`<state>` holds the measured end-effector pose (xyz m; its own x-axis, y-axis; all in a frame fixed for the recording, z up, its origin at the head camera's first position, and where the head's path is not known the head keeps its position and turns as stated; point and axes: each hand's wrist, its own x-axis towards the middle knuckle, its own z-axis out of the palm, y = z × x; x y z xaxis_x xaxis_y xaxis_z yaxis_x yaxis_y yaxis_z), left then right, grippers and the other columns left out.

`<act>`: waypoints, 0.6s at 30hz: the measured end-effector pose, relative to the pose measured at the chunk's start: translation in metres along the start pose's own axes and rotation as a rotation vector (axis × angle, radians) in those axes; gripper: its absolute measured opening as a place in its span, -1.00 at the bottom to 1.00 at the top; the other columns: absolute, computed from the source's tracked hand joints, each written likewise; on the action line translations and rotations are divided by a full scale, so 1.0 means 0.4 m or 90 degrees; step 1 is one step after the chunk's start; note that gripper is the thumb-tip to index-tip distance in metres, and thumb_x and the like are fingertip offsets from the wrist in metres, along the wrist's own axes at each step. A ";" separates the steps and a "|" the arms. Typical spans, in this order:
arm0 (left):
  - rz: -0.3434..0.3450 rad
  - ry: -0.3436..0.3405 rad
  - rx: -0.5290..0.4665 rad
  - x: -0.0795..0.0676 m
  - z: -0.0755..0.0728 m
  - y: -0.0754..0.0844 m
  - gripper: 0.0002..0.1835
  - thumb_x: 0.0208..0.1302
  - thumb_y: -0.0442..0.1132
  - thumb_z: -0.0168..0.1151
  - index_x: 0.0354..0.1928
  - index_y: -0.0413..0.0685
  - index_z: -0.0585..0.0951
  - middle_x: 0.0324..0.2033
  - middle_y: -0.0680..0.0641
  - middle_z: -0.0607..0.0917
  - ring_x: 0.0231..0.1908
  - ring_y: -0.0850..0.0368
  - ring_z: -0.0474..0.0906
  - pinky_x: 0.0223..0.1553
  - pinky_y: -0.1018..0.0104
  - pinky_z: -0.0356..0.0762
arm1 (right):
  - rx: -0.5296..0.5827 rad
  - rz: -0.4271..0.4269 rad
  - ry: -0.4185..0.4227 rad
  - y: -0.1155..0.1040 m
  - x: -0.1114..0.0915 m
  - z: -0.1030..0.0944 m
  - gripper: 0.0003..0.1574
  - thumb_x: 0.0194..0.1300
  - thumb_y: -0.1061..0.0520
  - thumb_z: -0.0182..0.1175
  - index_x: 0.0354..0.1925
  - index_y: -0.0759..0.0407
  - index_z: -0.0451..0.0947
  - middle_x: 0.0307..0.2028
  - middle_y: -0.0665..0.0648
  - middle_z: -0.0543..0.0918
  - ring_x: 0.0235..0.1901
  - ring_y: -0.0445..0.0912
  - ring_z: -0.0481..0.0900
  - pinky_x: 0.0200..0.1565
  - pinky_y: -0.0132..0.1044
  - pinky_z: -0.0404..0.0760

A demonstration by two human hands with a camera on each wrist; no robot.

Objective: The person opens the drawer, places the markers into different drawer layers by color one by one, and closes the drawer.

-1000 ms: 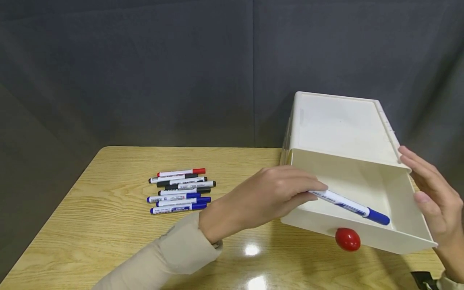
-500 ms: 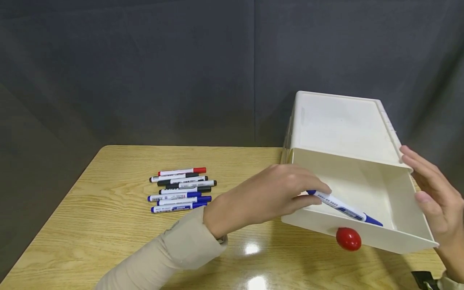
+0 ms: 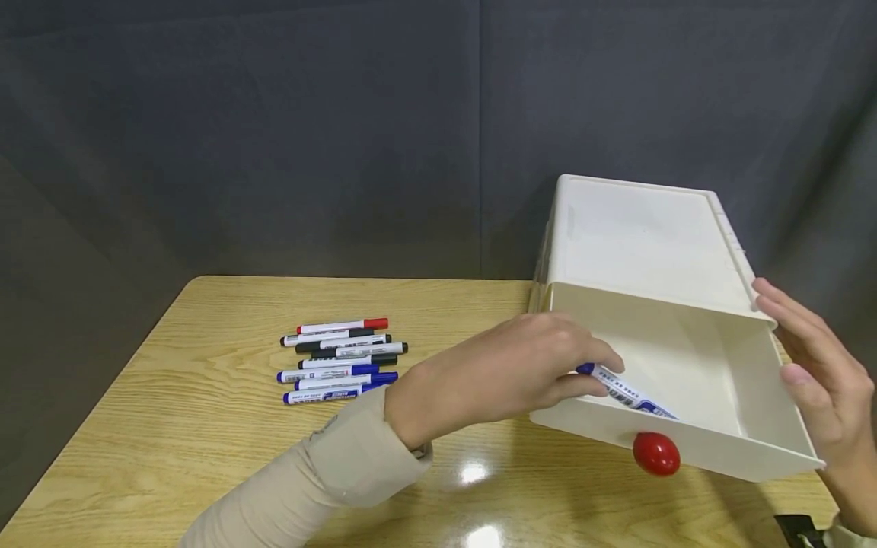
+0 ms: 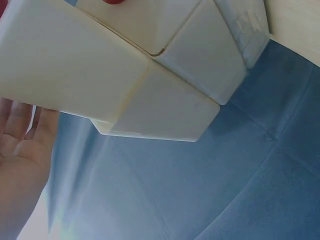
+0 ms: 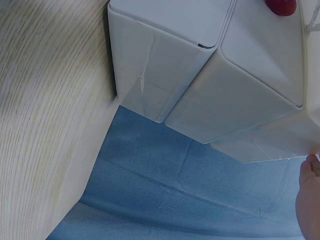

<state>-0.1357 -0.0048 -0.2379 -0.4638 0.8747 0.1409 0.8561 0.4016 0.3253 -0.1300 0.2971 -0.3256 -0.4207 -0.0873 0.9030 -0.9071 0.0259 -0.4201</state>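
My left hand (image 3: 527,361) reaches over the near left corner of the pulled-out white drawer (image 3: 726,455), thumb and fingers pinching the blue end of a white whiteboard marker (image 3: 630,394). The marker slants down into the drawer, its far end hidden behind the drawer's front. A red knob (image 3: 656,454) sits on that front. Beside the drawer's right wall, my right hand (image 3: 832,380) rests with extended fingers, fingertips at the cabinet's top edge. In the left wrist view, the left hand's (image 4: 25,145) fingertips are hidden behind the drawer wall; the right hand (image 5: 310,200) shows only partly in its view.
Several markers (image 3: 342,361) with red, black and blue caps lie in a row at the left of the wooden table (image 3: 205,457). The white cabinet (image 5: 240,85) is a stack of drawers standing at the right. A dark cloth (image 3: 342,137) hangs behind the table.
The left hand has lowered the marker deeper into the drawer. Its far blue end, visible before, has dropped behind the drawer's front. The right hand has stayed in place.
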 end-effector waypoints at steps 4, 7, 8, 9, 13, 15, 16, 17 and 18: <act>0.003 0.008 0.022 -0.004 0.001 -0.001 -0.68 0.40 -0.13 0.22 0.13 0.02 0.67 0.06 0.13 0.72 0.04 0.31 0.61 0.12 0.62 0.47 | 0.014 0.002 0.004 0.003 0.001 0.002 -0.49 0.29 0.35 0.10 0.12 0.70 0.42 0.26 0.37 0.52 0.31 0.00 0.49 0.35 -0.42 0.39; 0.025 0.033 0.050 -0.009 0.005 -0.005 -0.70 0.42 -0.15 0.20 0.12 -0.01 0.66 0.06 0.10 0.73 0.08 0.27 0.61 0.18 0.57 0.45 | 0.031 0.000 0.007 0.005 0.001 0.003 -0.50 0.29 0.35 0.10 0.12 0.71 0.42 0.26 0.38 0.52 0.31 0.01 0.49 0.36 -0.41 0.39; 0.034 0.045 0.057 -0.011 0.007 -0.008 -0.70 0.43 -0.15 0.19 0.12 -0.01 0.66 0.06 0.10 0.73 0.09 0.26 0.61 0.20 0.55 0.44 | 0.037 -0.001 0.010 0.006 0.002 0.003 -0.50 0.29 0.36 0.11 0.12 0.71 0.42 0.26 0.39 0.52 0.31 0.02 0.49 0.36 -0.40 0.39; 0.043 0.059 0.065 -0.014 0.009 -0.011 -0.71 0.44 -0.15 0.18 0.12 -0.02 0.66 0.05 0.09 0.73 0.09 0.26 0.61 0.23 0.53 0.43 | 0.044 -0.003 0.012 0.006 0.002 0.004 -0.50 0.28 0.36 0.11 0.11 0.72 0.41 0.26 0.40 0.52 0.31 0.03 0.48 0.37 -0.39 0.39; 0.062 0.116 0.072 -0.025 0.017 -0.022 -0.71 0.46 -0.15 0.16 0.11 -0.04 0.66 0.04 0.08 0.74 0.12 0.22 0.60 0.29 0.48 0.40 | 0.045 0.002 0.013 0.010 -0.002 0.000 -0.50 0.29 0.35 0.13 0.11 0.71 0.42 0.26 0.39 0.52 0.31 0.02 0.49 0.37 -0.40 0.38; 0.063 0.140 0.060 -0.031 0.019 -0.026 -0.71 0.45 -0.15 0.17 0.10 -0.05 0.66 0.04 0.06 0.74 0.12 0.21 0.60 0.29 0.48 0.40 | 0.039 0.007 0.010 0.013 -0.005 -0.003 -0.49 0.29 0.34 0.14 0.12 0.70 0.43 0.26 0.37 0.52 0.31 0.00 0.49 0.36 -0.41 0.38; 0.064 0.152 0.053 -0.033 0.020 -0.028 -0.71 0.44 -0.16 0.18 0.10 -0.06 0.66 0.04 0.05 0.74 0.12 0.20 0.60 0.28 0.48 0.40 | 0.041 0.007 0.009 0.014 -0.006 -0.005 -0.49 0.29 0.33 0.14 0.12 0.70 0.43 0.26 0.38 0.52 0.31 0.00 0.49 0.37 -0.41 0.38; 0.065 0.164 0.049 -0.035 0.021 -0.030 -0.71 0.43 -0.16 0.20 0.10 -0.06 0.66 0.04 0.05 0.74 0.12 0.20 0.61 0.28 0.49 0.40 | 0.041 0.008 0.007 0.015 -0.006 -0.006 -0.49 0.30 0.33 0.14 0.12 0.70 0.42 0.27 0.38 0.52 0.32 0.00 0.49 0.37 -0.41 0.38; 0.066 0.176 0.048 -0.037 0.022 -0.032 -0.71 0.42 -0.16 0.21 0.09 -0.07 0.67 0.03 0.04 0.74 0.12 0.20 0.61 0.28 0.49 0.40 | 0.040 0.008 0.006 0.016 -0.007 -0.007 -0.49 0.30 0.34 0.13 0.12 0.70 0.42 0.27 0.38 0.51 0.32 0.00 0.49 0.37 -0.41 0.38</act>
<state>-0.1376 -0.0205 -0.2524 -0.4080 0.8093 0.4226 0.9122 0.3415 0.2266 -0.1347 0.3004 -0.3305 -0.4317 -0.0783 0.8986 -0.8995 -0.0365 -0.4353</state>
